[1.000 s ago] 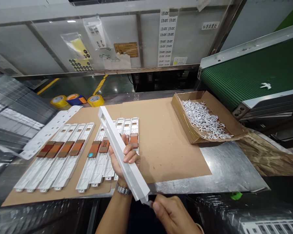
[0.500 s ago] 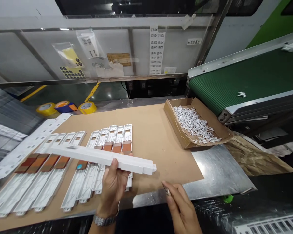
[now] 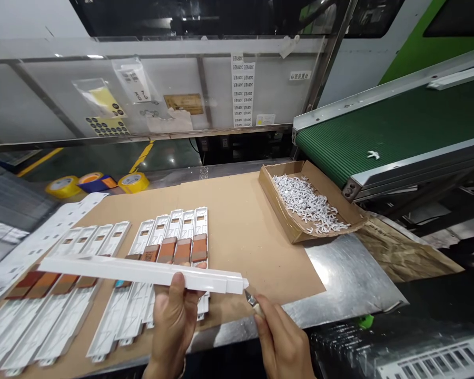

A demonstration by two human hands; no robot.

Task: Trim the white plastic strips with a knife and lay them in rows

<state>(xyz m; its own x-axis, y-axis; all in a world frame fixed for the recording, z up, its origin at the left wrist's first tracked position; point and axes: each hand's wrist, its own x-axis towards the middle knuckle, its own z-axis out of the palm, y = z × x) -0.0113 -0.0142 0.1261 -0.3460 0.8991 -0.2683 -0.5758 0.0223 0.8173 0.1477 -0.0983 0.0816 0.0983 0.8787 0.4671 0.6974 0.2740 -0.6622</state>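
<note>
My left hand [image 3: 176, 321] is closed around a long white plastic strip [image 3: 142, 272], held level above the table with the thumb on its near side. In my right hand [image 3: 282, 334] is a small knife [image 3: 253, 301] with a pale handle and a short metal blade. Its tip is at the strip's right end; whether it touches cannot be made out. Behind and below the strip, several white plastic trays [image 3: 106, 321] lie side by side in two groups, with reddish-brown blocks [image 3: 199, 247] across them.
A cardboard box [image 3: 278, 213] of small white plastic pieces [image 3: 306, 202] stands at the right, beside a green conveyor belt [image 3: 398, 131]. Tape rolls [image 3: 133, 182] sit at the back left. Brown cardboard [image 3: 237, 210] covers the metal table [image 3: 351, 273].
My right hand has brought the knife up and left to the strip's right end. The strip has turned slightly in my left hand, its left end lower. The whole view has shifted a little.
</note>
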